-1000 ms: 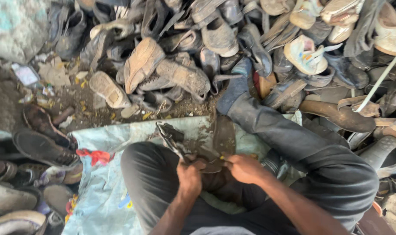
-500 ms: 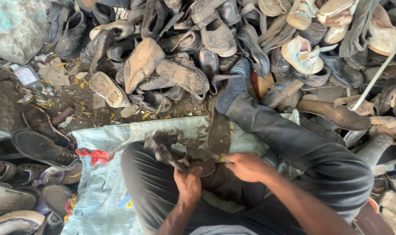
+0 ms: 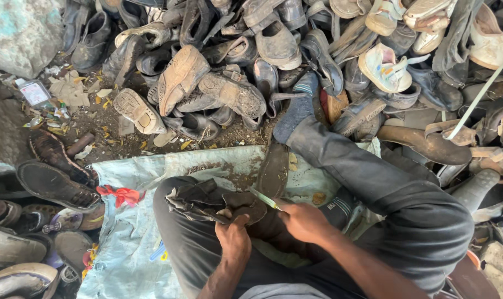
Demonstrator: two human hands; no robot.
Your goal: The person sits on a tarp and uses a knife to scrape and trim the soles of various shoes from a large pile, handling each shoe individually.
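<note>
Left hand (image 3: 233,239) is gripping a worn dark shoe (image 3: 213,202) on the near thigh; right hand (image 3: 304,221) is pinching a thin blade (image 3: 264,198) to it. Steady, shallow strokes away from the fingers would suit.

The dark shoe (image 3: 207,202) looks like worn, matt leather, creased and dusty – the thin blade (image 3: 264,198) has a pale metallic sheen – the pale blue woven plastic sheet (image 3: 130,243) is crumpled, and the trousers (image 3: 384,188) are matt cloth
</note>
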